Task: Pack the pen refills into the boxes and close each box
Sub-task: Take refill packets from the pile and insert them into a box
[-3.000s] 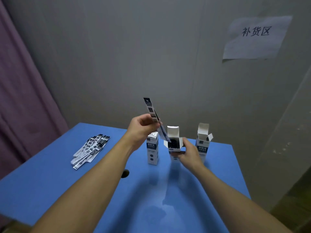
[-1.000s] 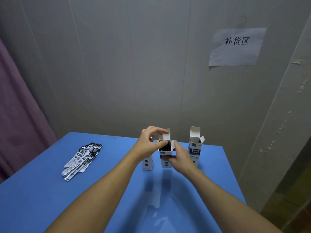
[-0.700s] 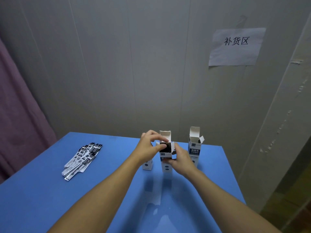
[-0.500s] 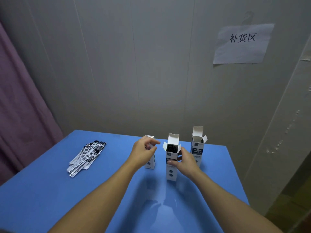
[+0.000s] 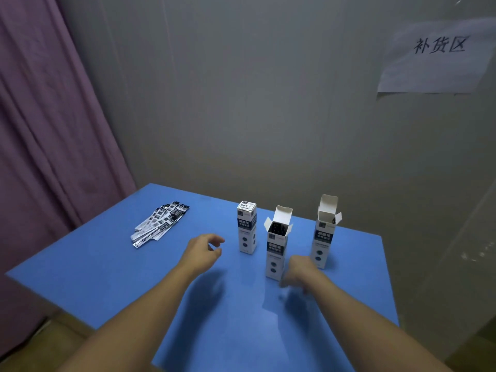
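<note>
Three upright white-and-dark boxes stand on the blue table. The left box has its lid closed. The middle box has its flaps up and dark refills inside. The right box is open too. A loose pile of packaged pen refills lies at the far left. My left hand hovers left of the closed box, fingers loosely curled, holding nothing. My right hand hangs beside the base of the middle box, fingers loosely curled down and empty.
A purple curtain hangs along the left side. A grey wall stands close behind the table with a paper sign at the upper right. The table's right edge runs just past the right box.
My left hand put a refill into the middle box, then drew back to the left. My right hand let go of that box and dropped beside its base. The view swung left.
</note>
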`<control>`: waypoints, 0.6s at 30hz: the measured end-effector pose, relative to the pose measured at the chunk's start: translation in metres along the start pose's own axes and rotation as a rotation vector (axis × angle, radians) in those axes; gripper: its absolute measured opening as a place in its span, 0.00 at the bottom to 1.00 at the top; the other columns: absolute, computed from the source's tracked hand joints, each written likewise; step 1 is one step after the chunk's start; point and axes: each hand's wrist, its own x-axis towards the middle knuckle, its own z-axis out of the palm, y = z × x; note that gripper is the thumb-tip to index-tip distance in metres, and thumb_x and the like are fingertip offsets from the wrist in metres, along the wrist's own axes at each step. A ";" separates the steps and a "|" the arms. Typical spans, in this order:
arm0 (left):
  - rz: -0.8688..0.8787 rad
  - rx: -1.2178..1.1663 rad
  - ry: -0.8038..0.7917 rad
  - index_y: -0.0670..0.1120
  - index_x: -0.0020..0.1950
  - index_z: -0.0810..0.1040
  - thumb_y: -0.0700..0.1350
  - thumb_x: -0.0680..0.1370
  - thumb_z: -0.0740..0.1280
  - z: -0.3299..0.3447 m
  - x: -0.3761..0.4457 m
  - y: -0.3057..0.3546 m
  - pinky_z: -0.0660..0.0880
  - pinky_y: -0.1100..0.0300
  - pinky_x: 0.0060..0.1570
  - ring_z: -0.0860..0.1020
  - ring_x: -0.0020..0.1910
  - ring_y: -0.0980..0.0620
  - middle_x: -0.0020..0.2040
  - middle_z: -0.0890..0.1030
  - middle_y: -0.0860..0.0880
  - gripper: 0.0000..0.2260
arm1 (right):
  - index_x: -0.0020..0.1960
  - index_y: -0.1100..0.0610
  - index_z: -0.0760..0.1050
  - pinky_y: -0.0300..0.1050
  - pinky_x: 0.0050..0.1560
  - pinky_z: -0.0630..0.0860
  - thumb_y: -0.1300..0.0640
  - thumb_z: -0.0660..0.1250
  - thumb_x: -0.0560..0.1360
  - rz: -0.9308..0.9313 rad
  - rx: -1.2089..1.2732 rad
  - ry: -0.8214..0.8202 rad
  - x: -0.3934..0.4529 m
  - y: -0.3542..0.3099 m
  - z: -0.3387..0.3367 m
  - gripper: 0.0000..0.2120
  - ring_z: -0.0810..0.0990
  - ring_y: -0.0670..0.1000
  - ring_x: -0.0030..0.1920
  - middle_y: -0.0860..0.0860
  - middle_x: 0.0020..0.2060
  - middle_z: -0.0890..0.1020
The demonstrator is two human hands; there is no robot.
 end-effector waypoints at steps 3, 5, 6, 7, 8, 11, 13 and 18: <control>-0.020 0.052 0.012 0.51 0.57 0.82 0.41 0.77 0.69 -0.004 -0.004 -0.012 0.78 0.56 0.49 0.81 0.44 0.52 0.52 0.81 0.52 0.11 | 0.46 0.62 0.75 0.50 0.54 0.82 0.48 0.75 0.72 0.012 -0.052 -0.323 -0.005 -0.002 0.009 0.18 0.83 0.58 0.46 0.57 0.46 0.82; -0.056 0.080 0.026 0.51 0.58 0.81 0.43 0.76 0.69 -0.011 -0.006 -0.021 0.76 0.59 0.49 0.80 0.45 0.53 0.53 0.80 0.53 0.11 | 0.56 0.65 0.77 0.56 0.54 0.82 0.46 0.75 0.71 -0.010 -0.010 -0.401 -0.005 -0.010 0.012 0.24 0.85 0.60 0.49 0.59 0.52 0.83; -0.074 0.095 0.031 0.52 0.59 0.81 0.44 0.76 0.70 -0.016 -0.007 -0.027 0.75 0.60 0.49 0.79 0.46 0.53 0.53 0.79 0.54 0.12 | 0.58 0.65 0.76 0.58 0.52 0.83 0.47 0.75 0.71 -0.038 0.004 -0.384 -0.005 -0.017 0.013 0.25 0.85 0.61 0.51 0.60 0.53 0.82; -0.086 0.116 0.032 0.52 0.59 0.81 0.46 0.76 0.70 -0.023 -0.010 -0.033 0.74 0.60 0.50 0.78 0.47 0.53 0.53 0.79 0.54 0.12 | 0.59 0.65 0.75 0.58 0.51 0.83 0.48 0.74 0.72 -0.070 0.013 -0.349 -0.006 -0.027 0.012 0.25 0.84 0.61 0.52 0.60 0.54 0.81; -0.094 0.139 0.032 0.53 0.59 0.80 0.46 0.76 0.70 -0.030 -0.012 -0.040 0.74 0.59 0.51 0.78 0.48 0.53 0.54 0.79 0.54 0.12 | 0.60 0.64 0.74 0.58 0.50 0.83 0.49 0.73 0.73 -0.101 0.013 -0.300 -0.005 -0.038 0.010 0.24 0.84 0.61 0.52 0.60 0.55 0.80; -0.125 0.187 0.042 0.54 0.60 0.79 0.48 0.77 0.69 -0.060 -0.022 -0.063 0.76 0.57 0.53 0.77 0.49 0.54 0.54 0.78 0.55 0.12 | 0.63 0.60 0.73 0.50 0.49 0.83 0.50 0.71 0.75 -0.179 -0.002 -0.155 -0.005 -0.073 0.008 0.21 0.81 0.56 0.51 0.55 0.56 0.75; -0.161 0.207 0.058 0.55 0.60 0.79 0.49 0.76 0.69 -0.081 -0.030 -0.080 0.76 0.57 0.52 0.77 0.49 0.54 0.54 0.78 0.55 0.12 | 0.64 0.58 0.71 0.47 0.48 0.82 0.51 0.68 0.76 -0.243 -0.055 -0.090 -0.006 -0.099 0.008 0.20 0.78 0.54 0.49 0.53 0.54 0.74; -0.231 0.253 0.082 0.54 0.62 0.79 0.51 0.75 0.69 -0.135 -0.058 -0.126 0.76 0.55 0.55 0.77 0.51 0.53 0.54 0.78 0.55 0.16 | 0.64 0.57 0.69 0.47 0.50 0.77 0.54 0.65 0.76 -0.349 -0.141 0.007 -0.002 -0.176 0.019 0.18 0.76 0.55 0.53 0.55 0.58 0.75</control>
